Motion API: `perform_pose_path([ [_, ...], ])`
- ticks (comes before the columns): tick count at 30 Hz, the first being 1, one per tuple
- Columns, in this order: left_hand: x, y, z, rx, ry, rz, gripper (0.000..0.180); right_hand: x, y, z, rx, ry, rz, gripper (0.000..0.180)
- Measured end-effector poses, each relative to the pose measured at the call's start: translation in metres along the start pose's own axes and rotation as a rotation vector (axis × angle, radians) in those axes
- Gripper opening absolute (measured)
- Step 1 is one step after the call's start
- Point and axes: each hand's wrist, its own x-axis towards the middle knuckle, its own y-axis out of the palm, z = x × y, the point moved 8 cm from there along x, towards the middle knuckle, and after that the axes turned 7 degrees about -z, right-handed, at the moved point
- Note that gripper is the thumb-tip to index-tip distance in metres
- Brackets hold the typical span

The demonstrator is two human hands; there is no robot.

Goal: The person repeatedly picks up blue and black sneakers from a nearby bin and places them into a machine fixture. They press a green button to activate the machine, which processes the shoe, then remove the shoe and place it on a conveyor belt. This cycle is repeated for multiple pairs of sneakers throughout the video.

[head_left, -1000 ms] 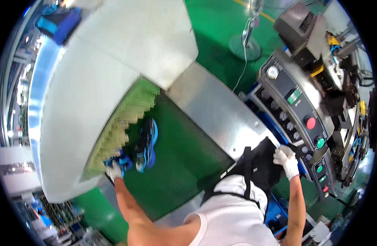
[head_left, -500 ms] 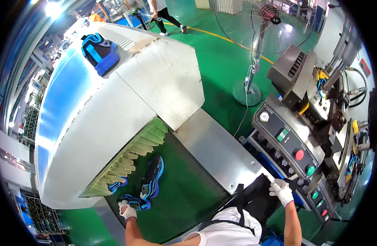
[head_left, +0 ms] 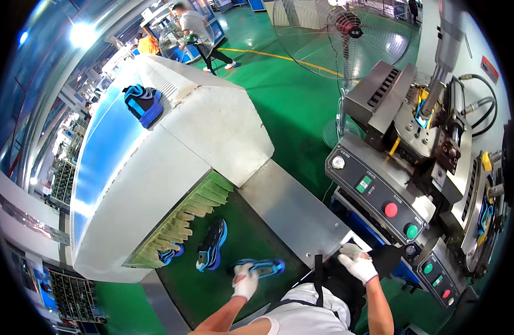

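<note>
My left hand (head_left: pixel 245 283), in a white glove, is closed on the end of a black and blue shoe (head_left: pixel 271 268) at the near part of a green conveyor belt (head_left: pixel 198 298). Fingers cover that end of the shoe, and whether it is clear of the belt I cannot tell. Farther up the belt lies another black and blue shoe (head_left: pixel 213 245). A third shoe (head_left: pixel 170 255) is partly hidden by the green strip curtain (head_left: pixel 184 218). My gloved right hand (head_left: pixel 358 263) hovers over my dark-clothed leg, fingers loosely extended and nothing visible in them.
A big white machine housing (head_left: pixel 151 184) covers the belt's far end; one shoe (head_left: pixel 144 105) rests on top. A metal side plate (head_left: pixel 290 204) borders the belt. At right stands a press with a button panel (head_left: pixel 374 192). Beyond are a floor fan (head_left: pixel 346 33) and a walking person (head_left: pixel 195 28).
My left hand has brought the near shoe rightward across the belt, away from the curtain. My right hand has shifted slightly left. The whole view has turned a little.
</note>
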Motion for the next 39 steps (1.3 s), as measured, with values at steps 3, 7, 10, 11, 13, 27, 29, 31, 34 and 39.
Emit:
perform_pose_path([
  [3, 0.044, -0.018, -0.088, 0.127, 0.267, 0.395, 0.030, 0.003, 0.021, -0.008, 0.220, -0.012, 0.094, 0.059],
  [7, 0.162, -0.243, -0.190, 0.005, 0.477, -0.630, 0.018, 0.001, 0.017, -0.066, 0.574, 0.179, -0.159, 0.052],
  [10, 0.261, -0.413, -0.211, -0.495, 0.541, -1.078, 0.031, 0.002, 0.014, -0.085, 0.780, 0.302, -0.250, 0.055],
  [11, 0.290, -0.450, -0.227, -0.415, 0.531, -1.132, 0.041, 0.002, 0.014, -0.087, 0.808, 0.315, -0.256, 0.055],
  [13, 0.366, -0.501, -0.235, -0.348, 0.537, -0.910, 0.060, 0.000, 0.017, -0.081, 0.810, 0.312, -0.240, 0.056],
  [27, 0.496, -0.482, -0.236, 0.075, 0.355, -0.567, 0.061, 0.008, 0.019, -0.100, 0.940, 0.342, -0.316, 0.044],
  [29, 0.497, -0.485, -0.232, 0.062, 0.340, -0.587, 0.062, 0.005, 0.023, -0.104, 0.937, 0.377, -0.378, 0.046],
  [31, 0.497, -0.481, -0.233, 0.074, 0.299, -0.561, 0.051, 0.016, 0.020, -0.109, 0.906, 0.346, -0.313, 0.046],
  [34, 0.510, -0.486, -0.219, 0.308, 0.431, -0.569, 0.040, 0.023, 0.027, -0.102, 0.912, 0.295, -0.216, 0.033],
  [39, 0.489, -0.474, -0.225, 0.165, 0.286, -0.835, 0.054, 0.024, 0.026, -0.103, 0.937, 0.310, -0.215, 0.017],
])
